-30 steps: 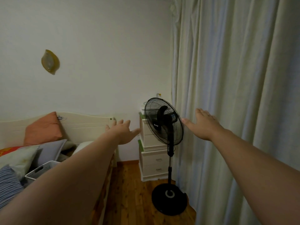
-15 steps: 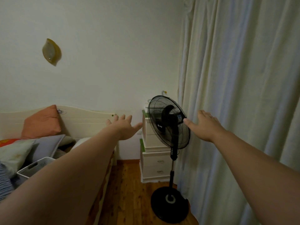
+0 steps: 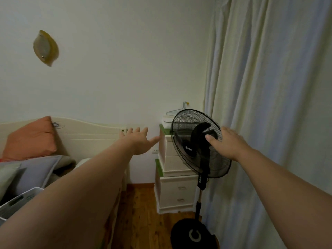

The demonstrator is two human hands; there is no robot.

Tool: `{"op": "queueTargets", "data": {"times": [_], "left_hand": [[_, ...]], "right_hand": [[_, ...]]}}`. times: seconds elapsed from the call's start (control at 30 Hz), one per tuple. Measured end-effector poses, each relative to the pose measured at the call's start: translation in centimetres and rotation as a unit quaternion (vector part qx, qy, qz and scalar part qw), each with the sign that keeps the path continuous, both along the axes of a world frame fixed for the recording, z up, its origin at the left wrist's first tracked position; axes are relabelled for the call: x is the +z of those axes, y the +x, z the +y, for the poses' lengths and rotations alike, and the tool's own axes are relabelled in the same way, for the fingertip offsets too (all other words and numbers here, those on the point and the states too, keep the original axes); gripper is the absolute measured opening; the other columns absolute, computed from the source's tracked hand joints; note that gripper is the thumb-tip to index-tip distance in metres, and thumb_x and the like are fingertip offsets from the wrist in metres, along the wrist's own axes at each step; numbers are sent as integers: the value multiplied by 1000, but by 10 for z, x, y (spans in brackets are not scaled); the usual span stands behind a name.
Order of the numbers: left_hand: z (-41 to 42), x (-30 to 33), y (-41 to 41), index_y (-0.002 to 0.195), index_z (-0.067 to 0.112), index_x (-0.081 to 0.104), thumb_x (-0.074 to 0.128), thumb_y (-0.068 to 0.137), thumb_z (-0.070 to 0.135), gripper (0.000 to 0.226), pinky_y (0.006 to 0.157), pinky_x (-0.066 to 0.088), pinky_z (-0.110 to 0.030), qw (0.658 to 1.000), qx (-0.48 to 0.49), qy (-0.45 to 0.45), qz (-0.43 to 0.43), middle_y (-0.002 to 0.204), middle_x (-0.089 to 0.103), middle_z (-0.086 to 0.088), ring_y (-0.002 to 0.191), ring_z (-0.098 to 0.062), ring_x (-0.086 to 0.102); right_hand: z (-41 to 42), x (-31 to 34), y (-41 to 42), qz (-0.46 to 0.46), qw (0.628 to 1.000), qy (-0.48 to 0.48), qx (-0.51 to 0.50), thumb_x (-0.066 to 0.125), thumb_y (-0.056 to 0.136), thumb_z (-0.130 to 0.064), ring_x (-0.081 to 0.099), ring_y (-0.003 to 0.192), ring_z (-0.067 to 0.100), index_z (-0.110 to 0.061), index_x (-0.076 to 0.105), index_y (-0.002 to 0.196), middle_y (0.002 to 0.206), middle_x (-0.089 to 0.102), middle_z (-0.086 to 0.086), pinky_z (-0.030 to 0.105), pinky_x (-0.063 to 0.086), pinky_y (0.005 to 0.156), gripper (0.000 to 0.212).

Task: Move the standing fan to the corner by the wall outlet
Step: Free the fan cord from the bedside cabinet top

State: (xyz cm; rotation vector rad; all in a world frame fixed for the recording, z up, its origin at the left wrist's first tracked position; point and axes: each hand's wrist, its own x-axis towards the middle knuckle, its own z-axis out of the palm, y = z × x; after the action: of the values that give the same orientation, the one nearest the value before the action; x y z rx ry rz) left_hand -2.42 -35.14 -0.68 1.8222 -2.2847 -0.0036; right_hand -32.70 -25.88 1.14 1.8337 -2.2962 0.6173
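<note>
left hand (image 3: pixel 138 141) spread, in air | right hand (image 3: pixel 228 142) flat against standing fan (image 3: pixel 197 146) cage | fan upright

Home bedroom: bed (image 3: pixel 86 135), curtain (image 3: pixel 269 87)

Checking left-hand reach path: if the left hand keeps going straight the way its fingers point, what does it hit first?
Probably the bed headboard or the wall just behind it. The left hand is open, fingers aimed past the headboard's right end, left of the standing fan. Depth is unclear.
</note>
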Motion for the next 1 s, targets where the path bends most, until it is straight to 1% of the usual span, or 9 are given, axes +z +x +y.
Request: {"op": "queueTargets", "data": {"times": [0.1,0.13,0.23,0.3,0.5,0.63,0.77,0.87,1.0], "left_hand": [[-33,-1,11,160,26,8,11,82,87,99,120,1,-60,1000,1,-4,-2,168,7,-7,154,-32,0],[-41,-3,14,160,26,8,11,82,87,99,119,1,-60,1000,-5,0,-4,168,7,-7,154,-32,0],[-68,-13,19,160,26,7,11,83,87,98,119,-1,-61,1000,-14,5,-14,168,7,-7,154,-32,0],[-89,-14,23,160,26,7,11,83,87,98,119,-1,-61,1000,-10,4,-14,168,6,-7,154,-32,-1],[-144,-24,24,160,27,5,13,85,86,95,119,-2,-60,1000,-8,19,-23,169,3,-5,154,-31,-2],[-190,-23,15,160,26,7,14,87,84,93,120,0,-60,1000,0,14,-23,168,7,-6,155,-31,0],[-234,-18,0,161,26,8,16,88,83,92,121,0,-60,1000,2,19,-25,168,8,-6,155,-31,1],[-277,-11,-17,160,25,8,16,89,81,91,121,1,-59,1000,1,9,-21,168,8,-5,155,-30,1],[-326,-3,-41,160,26,8,17,91,80,89,120,-1,-60,1000,-10,-1,-23,168,9,-6,155,-31,2]], "right_hand": [[-31,-5,13,-6,1000,-7,12,40,95,-68,24,150,28,-4,27,155,163,28,14,48,23,122,89],[-40,-7,16,-11,1000,-2,17,40,95,-68,24,150,28,-5,27,155,163,28,14,49,24,121,88],[-69,-15,24,-14,1000,8,16,40,95,-69,14,154,27,-8,15,160,168,16,12,47,18,124,93],[-91,-14,31,-2,1000,7,15,38,95,-70,11,155,27,-7,13,160,168,13,12,47,15,125,94],[-150,-17,40,12,999,2,30,37,94,-71,13,155,26,-9,15,160,168,16,9,48,15,125,93],[-204,-17,41,-1,999,-5,54,38,95,-69,10,155,24,-10,15,160,168,14,9,47,10,126,91],[-255,-17,40,0,997,-5,76,38,97,-66,12,155,26,-9,15,160,168,15,12,47,12,125,89],[-298,-8,39,-18,994,-19,102,38,97,-66,12,155,25,-10,16,160,168,15,10,45,13,126,88],[-352,15,40,-19,989,-48,137,40,97,-66,12,155,24,-12,17,160,168,16,8,42,12,124,86]]}}
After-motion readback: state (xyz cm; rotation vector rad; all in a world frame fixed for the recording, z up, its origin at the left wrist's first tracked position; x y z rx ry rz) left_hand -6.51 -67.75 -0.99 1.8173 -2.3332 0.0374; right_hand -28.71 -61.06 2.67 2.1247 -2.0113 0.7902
